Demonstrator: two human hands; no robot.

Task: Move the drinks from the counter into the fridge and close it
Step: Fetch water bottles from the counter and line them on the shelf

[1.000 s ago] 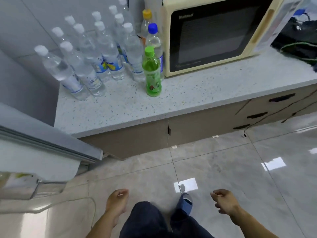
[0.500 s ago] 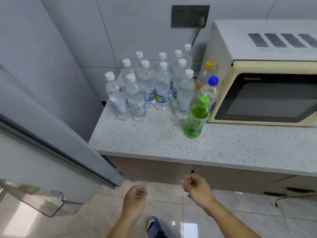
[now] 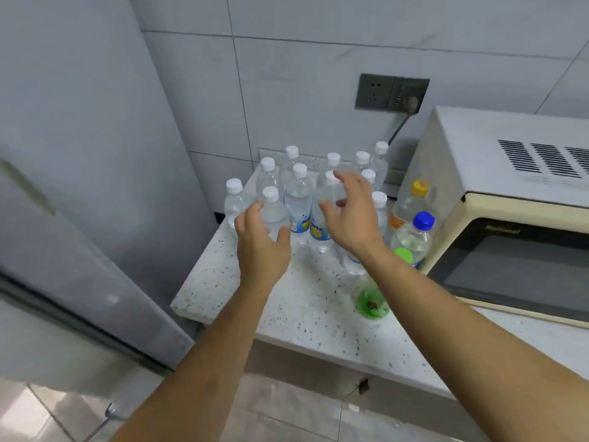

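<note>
Both hands had risen from waist height, where they hung half a second before with fingers loosely curled, to the bottle cluster on the counter; the camera had also closed in on it.

The left hand [image 3: 261,247] was spread, fingers and thumb parted around the near-left clear plastic water bottle with a white cap [image 3: 272,209], grasping nothing yet; whether skin touched plastic could not be told. The right hand [image 3: 349,215] was likewise released, fingers arched over the neighbouring labelled water bottle [image 3: 318,231], not closed on it.

Behind and beside these stood the remaining white-capped water bottles [image 3: 299,193]. To the right of the right wrist stood a blue-capped clear bottle [image 3: 414,237], a yellow-capped bottle [image 3: 411,202] and a green bottle with a green cap [image 3: 372,303], all on the speckled white stone counter [image 3: 287,311], against the cream microwave oven [image 3: 510,218]. Left of the left hand stood the grey fridge [image 3: 95,154], its open door [image 3: 63,282] nearest the camera.

Step in hand, by judgement: the first pick-up, one bottle per hand. The next move called for closing each grip around a bottle body and lifting straight up, to avoid toppling neighbours, then turning left to the fridge.
</note>
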